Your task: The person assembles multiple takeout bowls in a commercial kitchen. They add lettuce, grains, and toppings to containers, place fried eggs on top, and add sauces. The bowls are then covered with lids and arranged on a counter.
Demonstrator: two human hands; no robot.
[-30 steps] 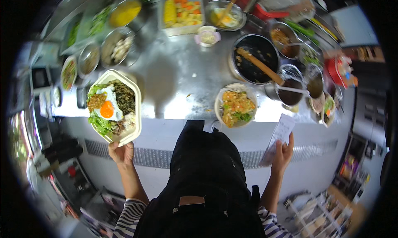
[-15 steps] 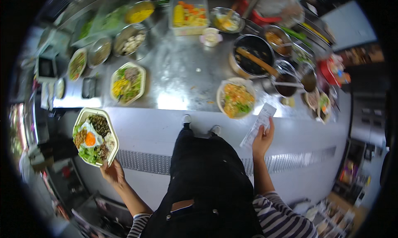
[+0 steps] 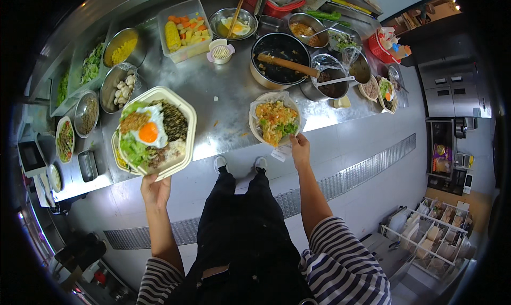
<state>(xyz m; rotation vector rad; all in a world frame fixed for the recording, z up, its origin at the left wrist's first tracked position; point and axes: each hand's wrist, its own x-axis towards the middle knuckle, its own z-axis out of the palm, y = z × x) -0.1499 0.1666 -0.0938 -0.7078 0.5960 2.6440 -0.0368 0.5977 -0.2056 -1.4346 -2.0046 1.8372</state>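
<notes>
Head view: the left hand (image 3: 156, 192) grips a tray (image 3: 190, 127) by its near edge, above the counter (image 3: 223, 111); tilting could slide its egg (image 3: 148, 133) off. The right hand (image 3: 300, 149) pinches a bowl (image 3: 253, 125) by its near rim, probably with a slip (image 3: 281, 153); tugging could tip it. By the hands: one bowl, one slip, one held tray, one lower tray (image 3: 114, 144).

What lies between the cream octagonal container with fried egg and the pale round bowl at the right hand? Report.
In the head view, silvery steel countertop dotted with small scraps lies between container and bowl.
</notes>
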